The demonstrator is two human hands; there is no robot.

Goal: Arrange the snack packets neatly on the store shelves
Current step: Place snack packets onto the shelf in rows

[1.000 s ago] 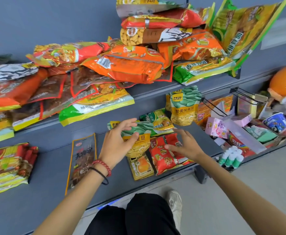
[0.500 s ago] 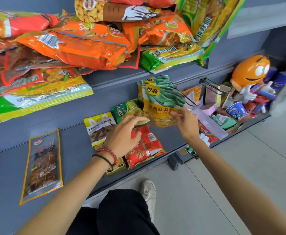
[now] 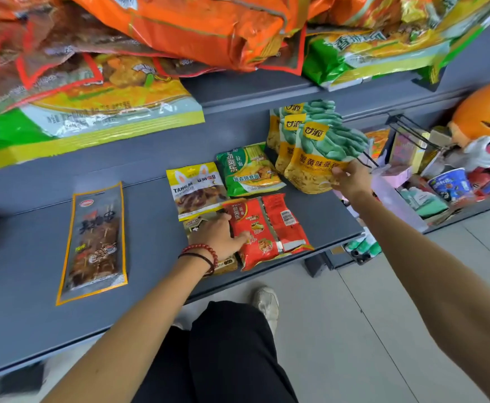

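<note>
— Packets on the lower shelf [image 3: 28,257], head view: where do the hands sit?
— The left hand [image 3: 220,239] lies palm down near the shelf's front edge. Its fingers stretch flat to the right onto the left margin of the red packet [image 3: 270,228], and a beige packet [image 3: 193,226] lies partly hidden under the palm. The right hand [image 3: 351,181] is further back and to the right, thumb and fingers pinching the lower right corner of the front pouch [image 3: 322,158], a green-and-yellow one.
— Is that pouch lying down?
— No, it is upright with its long axis vertical, just in front of two matching pouches [image 3: 284,132] toward the shelf's back right corner. Whether its bottom edge touches the shelf I cannot tell.
— And the relation that counts?
— The pouch row stands behind and to the right of the flat packets, so the right hand is much the nearer. The left is well apart, across the red packet. I judge the step in hand is seating the front pouch square with its row, face parallel to the shelf's front edge.
— Other things?
— A yellow-white packet [image 3: 195,189] and a green packet [image 3: 248,170] lie flat side by side behind the red one, and a long brown packet [image 3: 95,242] lies alone toward the left, long axis front to back
</note>
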